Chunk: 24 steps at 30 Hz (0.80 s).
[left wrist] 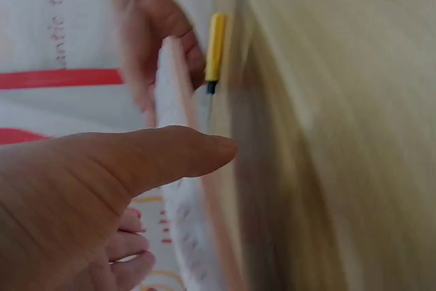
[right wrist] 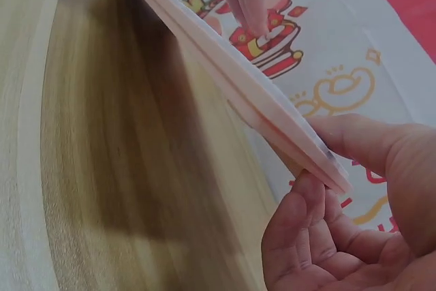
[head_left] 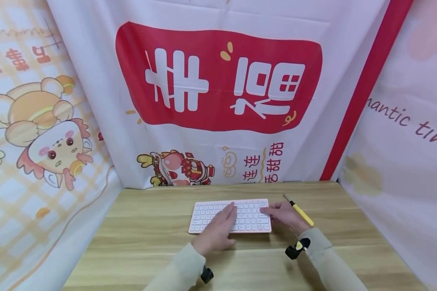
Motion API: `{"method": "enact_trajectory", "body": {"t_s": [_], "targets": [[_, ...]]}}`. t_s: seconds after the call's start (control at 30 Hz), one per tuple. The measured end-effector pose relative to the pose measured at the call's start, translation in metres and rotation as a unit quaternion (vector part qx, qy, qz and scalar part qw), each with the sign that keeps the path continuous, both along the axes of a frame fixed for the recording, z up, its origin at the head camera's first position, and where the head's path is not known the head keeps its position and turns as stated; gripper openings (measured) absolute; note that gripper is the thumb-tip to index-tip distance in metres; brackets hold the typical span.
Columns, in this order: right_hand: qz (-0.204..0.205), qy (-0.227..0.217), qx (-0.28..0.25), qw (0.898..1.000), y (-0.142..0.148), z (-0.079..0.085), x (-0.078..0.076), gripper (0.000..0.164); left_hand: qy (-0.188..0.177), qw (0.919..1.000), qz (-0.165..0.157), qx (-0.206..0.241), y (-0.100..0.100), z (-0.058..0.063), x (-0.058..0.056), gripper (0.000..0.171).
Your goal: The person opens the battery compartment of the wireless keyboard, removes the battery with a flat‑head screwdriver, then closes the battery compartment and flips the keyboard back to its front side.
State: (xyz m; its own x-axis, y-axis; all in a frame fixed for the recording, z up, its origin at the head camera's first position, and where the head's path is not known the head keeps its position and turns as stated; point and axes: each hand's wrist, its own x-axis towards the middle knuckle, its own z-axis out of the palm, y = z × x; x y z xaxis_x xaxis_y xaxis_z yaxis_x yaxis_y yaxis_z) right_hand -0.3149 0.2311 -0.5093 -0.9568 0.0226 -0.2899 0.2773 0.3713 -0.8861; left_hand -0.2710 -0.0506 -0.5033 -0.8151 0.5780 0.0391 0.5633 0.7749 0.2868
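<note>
the keyboard [head_left: 248,216] is looking light, stiff, best held by its ends. the right hand [head_left: 287,216] is pinching its right end, the left hand [head_left: 217,230] extending straight-fingered over it.

Left hand [head_left: 218,230] straight (right hand [head_left: 287,214] curled)

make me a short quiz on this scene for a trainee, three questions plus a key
1. True or false: the right hand is holding the yellow-handled tool.
2. Seen from the head view, which end of the keyboard does the right hand grip? A) left end B) right end C) neither
3. Fill in: in the head view, the fingers of the left hand extend over the keyboard's ____.

Key:
1. False; it grips the keyboard, and the tool lies apart on the table.
2. B
3. keys
</note>
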Motion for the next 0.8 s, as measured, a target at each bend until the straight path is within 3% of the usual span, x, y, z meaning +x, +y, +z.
{"method": "enact_trajectory", "body": {"t_s": [0.3,0.5,0.8], "targets": [[0.006,0.016,-0.017,1.0,-0.005,0.007,0.002,0.043,0.126,0.9911,-0.024,-0.037,0.038,-0.016,-0.013,0.113],[0.0,0.019,-0.022,1.0,-0.007,0.013,0.003,0.045,0.157,0.9861,-0.027,-0.047,0.054,-0.024,-0.02,0.113],[0.003,0.031,-0.018,0.999,-0.007,0.023,0.008,0.045,0.198,0.9792,0.009,-0.041,0.067,-0.037,-0.015,0.095]]}}
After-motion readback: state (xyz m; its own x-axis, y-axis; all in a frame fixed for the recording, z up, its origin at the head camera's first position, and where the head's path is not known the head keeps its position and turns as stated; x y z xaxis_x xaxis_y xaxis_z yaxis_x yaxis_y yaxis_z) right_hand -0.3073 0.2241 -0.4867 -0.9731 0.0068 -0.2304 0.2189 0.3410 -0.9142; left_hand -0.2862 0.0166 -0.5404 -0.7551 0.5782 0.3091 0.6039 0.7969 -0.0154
